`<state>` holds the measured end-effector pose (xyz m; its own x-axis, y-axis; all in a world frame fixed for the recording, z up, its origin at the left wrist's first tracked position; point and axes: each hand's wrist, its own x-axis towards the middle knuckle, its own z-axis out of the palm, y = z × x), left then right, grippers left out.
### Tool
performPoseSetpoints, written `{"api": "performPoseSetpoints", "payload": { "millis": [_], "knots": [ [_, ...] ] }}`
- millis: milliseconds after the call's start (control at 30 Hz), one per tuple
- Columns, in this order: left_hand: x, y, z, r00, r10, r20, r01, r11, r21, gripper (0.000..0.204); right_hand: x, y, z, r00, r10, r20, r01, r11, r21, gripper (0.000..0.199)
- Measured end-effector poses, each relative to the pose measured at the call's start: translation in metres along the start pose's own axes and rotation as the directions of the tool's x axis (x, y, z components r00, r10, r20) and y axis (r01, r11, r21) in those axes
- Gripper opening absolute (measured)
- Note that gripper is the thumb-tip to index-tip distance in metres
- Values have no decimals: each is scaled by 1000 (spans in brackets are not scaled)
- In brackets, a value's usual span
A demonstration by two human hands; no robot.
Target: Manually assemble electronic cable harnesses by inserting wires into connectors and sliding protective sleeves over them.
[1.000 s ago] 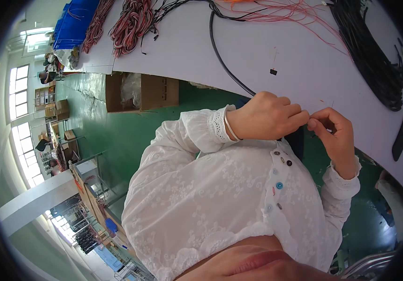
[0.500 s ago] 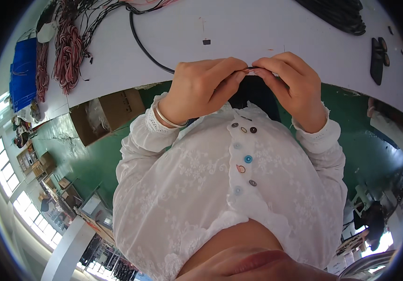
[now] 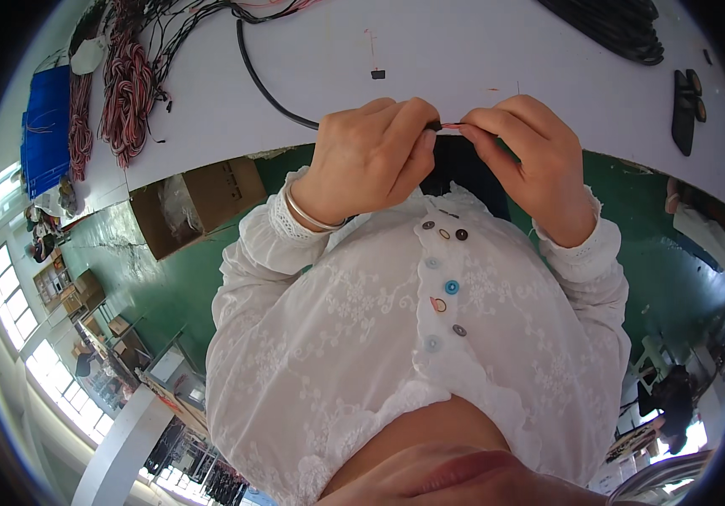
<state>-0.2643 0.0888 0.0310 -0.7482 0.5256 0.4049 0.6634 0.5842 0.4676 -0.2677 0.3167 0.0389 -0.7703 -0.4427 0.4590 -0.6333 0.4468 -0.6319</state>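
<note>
A black tube-like cable (image 3: 268,94) curves down from the far side of the white table into my left hand (image 3: 377,153), which is closed around it. Its dark end pokes out at my left fingertips. Thin reddish wires (image 3: 452,126) come from that end and cross the small gap between my hands, just over the table's near edge. My right hand (image 3: 533,148) pinches the wires between thumb and forefinger. The stretch of cable inside my left fist is hidden, as are the wire tips in my right fingers.
Bundles of red and black wire (image 3: 129,105) lie at the table's left, beside a blue panel (image 3: 46,126). A coil of black cable (image 3: 611,29) and a black-handled tool (image 3: 683,114) lie at the right. A small black piece (image 3: 378,75) sits ahead. An open cardboard box (image 3: 231,190) stands below.
My hands have drawn slightly apart. A longer stretch of reddish wire shows between them, and the black end now sits at my left fingertips.
</note>
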Motion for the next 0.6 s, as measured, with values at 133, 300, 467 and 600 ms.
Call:
{"api": "performPoseSetpoints", "payload": {
  "millis": [133,300,467,600],
  "knots": [
    [4,4,5,999,47,-25,-47,999,12,8,4,-1,3,999,-45,-2,45,999,-13,16],
    [4,1,-1,1000,-13,-12,13,1000,27,8,4,-4,-3,988,85,127,-100,988,119,11],
    [3,3,1,1000,-16,-10,16,1000,9,8,-4,4,-4,941,251,227,-310,908,283,12],
    [8,8,-2,998,24,50,-25,999,31,8,-1,2,-3,957,164,239,-219,950,224,12]
  ]
}}
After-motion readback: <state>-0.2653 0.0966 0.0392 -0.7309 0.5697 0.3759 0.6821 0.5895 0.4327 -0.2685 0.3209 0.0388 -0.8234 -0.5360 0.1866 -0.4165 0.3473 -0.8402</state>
